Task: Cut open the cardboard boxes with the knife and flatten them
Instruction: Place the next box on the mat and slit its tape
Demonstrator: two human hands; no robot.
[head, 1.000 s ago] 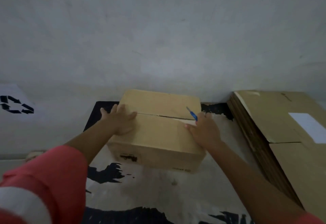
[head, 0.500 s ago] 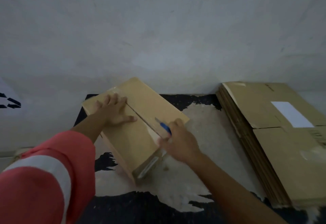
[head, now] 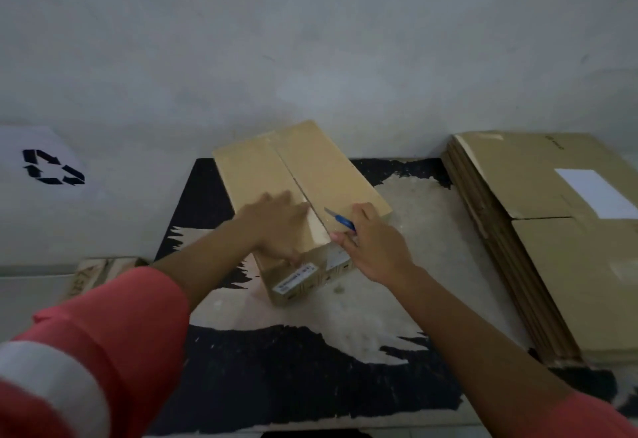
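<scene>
Head view: box lies lengthwise toward wall, left hand flat-fingered on top, right hand gripping knife pointed upper left. Bare mat lies rightward.

L hand flat on cardboard box, R hand grips blue knife at its top seam.

- The cardboard box, plain brown and long, lay closed on its broad face, running from 11 o'clock to 5 o'clock. A centre seam ran along its top, and its near end bore a white label.
- The knife, blue-handled and thin-bladed, sat in the right hand over the seam's near end, tip toward 10 o'clock.
- A stack of flattened boxes lay at the box's 3 o'clock, well apart.
</scene>
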